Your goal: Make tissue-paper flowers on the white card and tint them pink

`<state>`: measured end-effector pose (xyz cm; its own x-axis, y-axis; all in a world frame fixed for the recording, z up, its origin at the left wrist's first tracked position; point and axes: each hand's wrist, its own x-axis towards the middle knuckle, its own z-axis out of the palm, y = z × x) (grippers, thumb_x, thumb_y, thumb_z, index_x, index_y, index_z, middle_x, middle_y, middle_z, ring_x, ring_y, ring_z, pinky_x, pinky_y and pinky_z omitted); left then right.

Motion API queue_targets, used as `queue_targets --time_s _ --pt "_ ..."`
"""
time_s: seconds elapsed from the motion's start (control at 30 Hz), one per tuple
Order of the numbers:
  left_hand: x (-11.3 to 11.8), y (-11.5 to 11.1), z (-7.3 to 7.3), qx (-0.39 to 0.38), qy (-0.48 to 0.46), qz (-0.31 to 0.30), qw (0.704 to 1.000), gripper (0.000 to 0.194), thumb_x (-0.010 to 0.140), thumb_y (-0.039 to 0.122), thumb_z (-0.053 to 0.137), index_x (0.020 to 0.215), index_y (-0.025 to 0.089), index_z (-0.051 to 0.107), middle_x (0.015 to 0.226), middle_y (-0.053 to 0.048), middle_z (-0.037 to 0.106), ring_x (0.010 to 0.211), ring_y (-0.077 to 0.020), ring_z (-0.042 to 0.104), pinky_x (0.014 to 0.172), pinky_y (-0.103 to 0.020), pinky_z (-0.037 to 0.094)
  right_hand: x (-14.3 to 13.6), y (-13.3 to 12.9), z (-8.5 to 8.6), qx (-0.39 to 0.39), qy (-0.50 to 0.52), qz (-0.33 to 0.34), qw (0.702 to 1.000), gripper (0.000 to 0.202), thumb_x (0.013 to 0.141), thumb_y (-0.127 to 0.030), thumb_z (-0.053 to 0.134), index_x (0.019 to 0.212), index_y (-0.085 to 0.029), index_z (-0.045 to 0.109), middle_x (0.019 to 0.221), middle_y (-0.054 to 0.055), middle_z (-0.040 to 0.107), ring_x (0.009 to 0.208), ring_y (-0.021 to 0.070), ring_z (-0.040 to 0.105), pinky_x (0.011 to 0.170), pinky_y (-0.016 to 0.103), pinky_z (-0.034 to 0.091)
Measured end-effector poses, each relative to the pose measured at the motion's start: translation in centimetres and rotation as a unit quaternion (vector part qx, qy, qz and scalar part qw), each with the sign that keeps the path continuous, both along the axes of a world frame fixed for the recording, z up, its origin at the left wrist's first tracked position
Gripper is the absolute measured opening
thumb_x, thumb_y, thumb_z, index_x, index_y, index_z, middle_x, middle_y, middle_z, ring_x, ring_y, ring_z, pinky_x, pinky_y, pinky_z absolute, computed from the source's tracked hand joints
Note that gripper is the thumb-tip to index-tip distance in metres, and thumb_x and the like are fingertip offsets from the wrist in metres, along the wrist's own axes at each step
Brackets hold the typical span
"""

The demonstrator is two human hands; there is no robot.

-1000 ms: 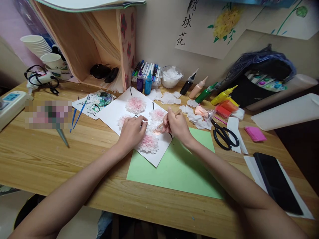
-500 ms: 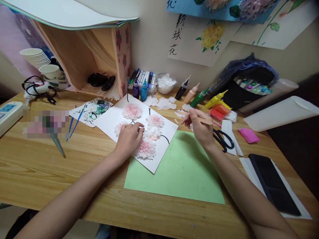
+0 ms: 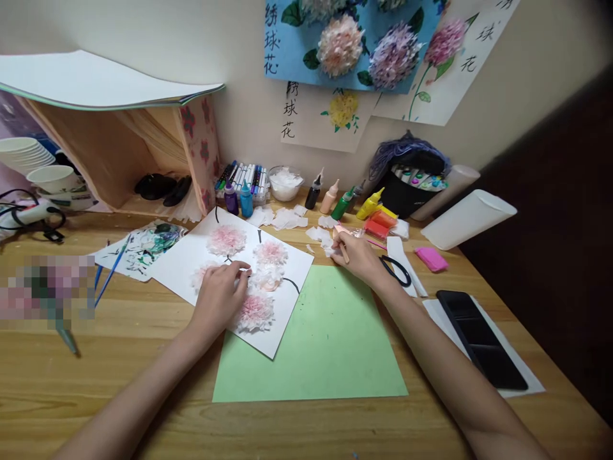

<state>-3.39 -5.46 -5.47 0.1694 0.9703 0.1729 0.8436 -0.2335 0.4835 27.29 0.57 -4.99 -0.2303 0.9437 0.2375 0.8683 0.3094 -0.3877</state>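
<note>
A white sheet [image 3: 297, 271] with several fluffy pink and white paper flowers [image 3: 227, 240] and short black strokes lies tilted over a green sheet [image 3: 316, 358]. My left hand [image 3: 221, 291] rests on the white sheet among the flowers, its fingers pinched together; anything between them is too small to tell. A flat wooden stick [image 3: 344, 253] is in my right hand [image 3: 357, 254], whose fingertips are down by the torn white paper scraps [image 3: 289, 219] behind the green sheet. The stick's far end is hidden by the fingers.
Paint bottles [image 3: 313, 191], a bowl of white pieces [image 3: 286, 182] and markers stand along the wall. Black-handled scissors [image 3: 396, 271], a pink packet [image 3: 431, 259] and a black phone-like slab [image 3: 481, 338] lie right. Paint-smeared paper [image 3: 143, 252] and blue brushes [image 3: 112, 271] are left.
The view has shifted, showing more of the wall pictures. My right hand has lowered to the paper scraps, its stick now pointing downward. My left hand stays on the white sheet.
</note>
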Motion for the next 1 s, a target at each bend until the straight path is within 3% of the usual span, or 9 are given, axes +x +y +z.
queue_targets --time_s 0.17,0.33,0.47,0.53,0.63,0.73,0.87,1.0 --pt "-0.2 0.0 -0.2 0.0 0.001 -0.003 1.0 0.022 0.091 0.029 0.04 0.099 0.02 0.058 0.093 -0.005 0.071 0.088 -0.023 0.063 0.091 -0.042 0.038 -0.6 0.0 -0.8 0.022 0.092 -0.01 0.995 0.006 0.076 -0.016 0.056 0.074 -0.02 0.052 0.077 0.004 0.064 0.067 0.0183 0.058 0.061 0.027 0.039" --pt "-0.2 0.0 -0.5 0.007 0.001 -0.005 1.0 0.022 0.091 0.029 0.039 0.098 0.021 0.058 0.095 -0.005 0.071 0.088 -0.0232 0.063 0.089 -0.042 0.039 -0.9 0.2 0.5 -0.007 0.229 -0.006 0.973 0.013 0.079 -0.031 0.062 0.077 -0.021 0.054 0.082 0.004 0.069 0.075 0.0208 0.064 0.066 0.031 0.046" --pt "-0.2 0.0 -0.7 0.017 -0.006 -0.003 1.0 0.021 0.091 0.028 0.039 0.097 0.021 0.058 0.094 -0.005 0.07 0.09 -0.0231 0.063 0.088 -0.042 0.041 -3.1 1.7 1.7 0.001 0.137 0.058 0.989 0.011 0.084 -0.029 0.056 0.091 -0.022 0.053 0.105 0.008 0.068 0.092 0.025 0.064 0.079 0.037 0.046" --pt "-0.2 -0.1 -0.7 0.013 -0.01 0.001 1.0 0.021 0.091 0.028 0.039 0.097 0.021 0.058 0.094 -0.005 0.07 0.09 -0.0233 0.063 0.088 -0.042 0.041 -4.9 3.4 1.8 -0.006 0.065 0.112 0.992 0.013 0.087 -0.027 0.052 0.099 -0.021 0.051 0.106 0.009 0.067 0.093 0.0258 0.063 0.079 0.037 0.046" --pt "-0.2 -0.1 -0.7 0.0 -0.012 0.007 1.0 0.022 0.092 0.028 0.038 0.098 0.02 0.058 0.094 -0.006 0.07 0.091 -0.0237 0.062 0.088 -0.042 0.041 -7.9 6.3 1.4 -0.014 0.002 0.217 0.976 0.019 0.088 -0.027 0.048 0.106 -0.021 0.05 0.104 0.009 0.065 0.091 0.0239 0.061 0.077 0.035 0.045" --pt "-0.1 -0.2 -0.6 -0.008 -0.014 0.008 1.0 0.023 0.093 0.027 0.037 0.098 0.02 0.058 0.094 -0.006 0.069 0.091 -0.0235 0.061 0.089 -0.042 0.04 -10.2 8.8 0.8 0.01 -0.048 0.284 0.958 0.014 0.088 -0.021 0.046 0.101 -0.02 0.051 0.104 0.009 0.064 0.095 0.0235 0.058 0.083 0.035 0.043" --pt "0.0 -0.3 -0.3 -0.016 -0.018 0.011 1.0 0.021 0.092 0.024 0.037 0.097 0.02 0.058 0.093 -0.005 0.069 0.092 -0.0228 0.061 0.088 -0.041 0.04 -10.8 9.9 -0.1 0.0 -0.079 0.293 0.953 0.016 0.087 -0.016 0.042 0.099 -0.02 0.052 0.099 0.008 0.065 0.09 0.0221 0.058 0.081 0.034 0.042" --pt "0.0 -0.4 -0.2 -0.016 -0.014 0.012 1.0 0.022 0.093 0.024 0.036 0.097 0.02 0.058 0.092 -0.005 0.068 0.09 -0.0228 0.061 0.087 -0.04 0.041 -8.4 8.5 -0.6 -0.009 -0.079 0.274 0.958 0.015 0.089 -0.022 0.042 0.1 -0.02 0.053 0.095 0.008 0.066 0.085 0.0217 0.059 0.074 0.032 0.043"
